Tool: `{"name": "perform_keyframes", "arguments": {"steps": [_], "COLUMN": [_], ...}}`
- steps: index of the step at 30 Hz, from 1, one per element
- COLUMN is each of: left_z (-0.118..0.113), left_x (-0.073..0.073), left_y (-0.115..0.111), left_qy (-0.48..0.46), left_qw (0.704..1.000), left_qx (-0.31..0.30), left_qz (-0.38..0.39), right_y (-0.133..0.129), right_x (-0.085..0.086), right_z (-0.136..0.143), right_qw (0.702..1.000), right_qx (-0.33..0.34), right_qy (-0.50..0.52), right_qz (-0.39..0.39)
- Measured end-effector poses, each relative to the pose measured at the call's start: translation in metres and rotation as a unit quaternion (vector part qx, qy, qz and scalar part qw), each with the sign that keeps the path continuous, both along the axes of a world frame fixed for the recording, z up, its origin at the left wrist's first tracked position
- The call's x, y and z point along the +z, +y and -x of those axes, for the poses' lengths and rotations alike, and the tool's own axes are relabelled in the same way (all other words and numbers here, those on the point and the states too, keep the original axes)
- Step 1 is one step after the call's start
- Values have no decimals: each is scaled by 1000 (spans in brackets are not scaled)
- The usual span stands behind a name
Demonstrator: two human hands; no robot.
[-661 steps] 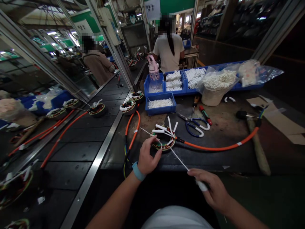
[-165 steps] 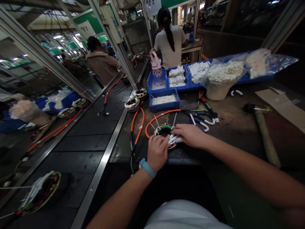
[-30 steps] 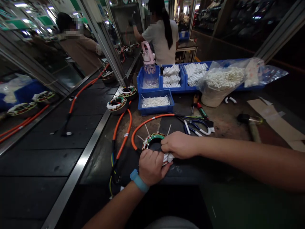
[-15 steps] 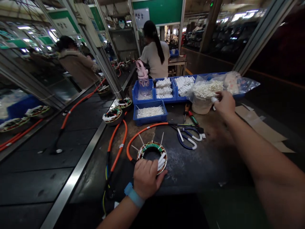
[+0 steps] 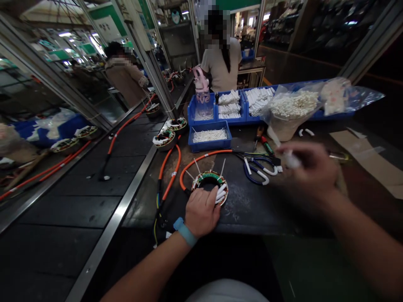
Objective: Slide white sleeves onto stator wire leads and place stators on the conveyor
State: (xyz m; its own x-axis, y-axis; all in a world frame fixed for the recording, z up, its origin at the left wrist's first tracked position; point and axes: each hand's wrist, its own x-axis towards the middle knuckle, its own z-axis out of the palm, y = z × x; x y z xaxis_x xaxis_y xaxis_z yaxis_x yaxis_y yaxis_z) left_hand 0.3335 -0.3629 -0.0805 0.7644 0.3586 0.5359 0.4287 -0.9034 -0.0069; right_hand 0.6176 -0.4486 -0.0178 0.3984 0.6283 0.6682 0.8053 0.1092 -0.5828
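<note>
Ring of wound wire [image 5: 209, 176] sits gripped by left hand [image 5: 201, 213]; right hand's [image 5: 310, 170] hold unclear.

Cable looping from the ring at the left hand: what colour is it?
The cable is mostly orange, seen best in the head view.

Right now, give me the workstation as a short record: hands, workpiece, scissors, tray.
Left hand: gripping the near side of the wound ring
Right hand: blurred, raised right of the ring; grasp unclear
Workpiece: ring on the bench, white tubes at its near right, orange cable at its left
Scissors: on the bench, right of the ring
Tray: blue, beyond the ring, holding thin white sticks
</note>
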Motion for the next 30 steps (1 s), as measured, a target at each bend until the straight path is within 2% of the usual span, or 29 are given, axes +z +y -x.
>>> {"name": "perform_keyframes", "arguments": {"steps": [1,2,3,5,9,13,18,26,30], "left_z": [0,0,0,0,0,0,0,0,1], "left_x": [1,2,2,3,6,6,5,7,6], "left_y": [-1,-1,-2,-2,-4,-4,-4,-4,-4], "left_qy": [1,2,4,7,7,10,11,31,24], "left_qw": [1000,1000,1000,999,999,999,999,999,999], "left_qx": [1,3,5,6,11,12,13,15,18], "left_qz": [7,14,21,34,46,46,43,28,33], "right_y": [-19,-38,-55,-81,-105,-111,-110,-93,-97], "right_x": [-9,-19,-31,-54,-89,-102,-100,-83,-83], "right_z": [26,49,69,98,120,125,127,131,129], "right_qw": [992,976,960,944,946,949,953,955,951], "right_qx": [123,213,273,322,318,305,294,296,306], "right_qy": [-29,-43,-53,-65,-47,-22,5,-8,-20], "right_qz": [26,27,24,25,48,70,68,16,35]}}
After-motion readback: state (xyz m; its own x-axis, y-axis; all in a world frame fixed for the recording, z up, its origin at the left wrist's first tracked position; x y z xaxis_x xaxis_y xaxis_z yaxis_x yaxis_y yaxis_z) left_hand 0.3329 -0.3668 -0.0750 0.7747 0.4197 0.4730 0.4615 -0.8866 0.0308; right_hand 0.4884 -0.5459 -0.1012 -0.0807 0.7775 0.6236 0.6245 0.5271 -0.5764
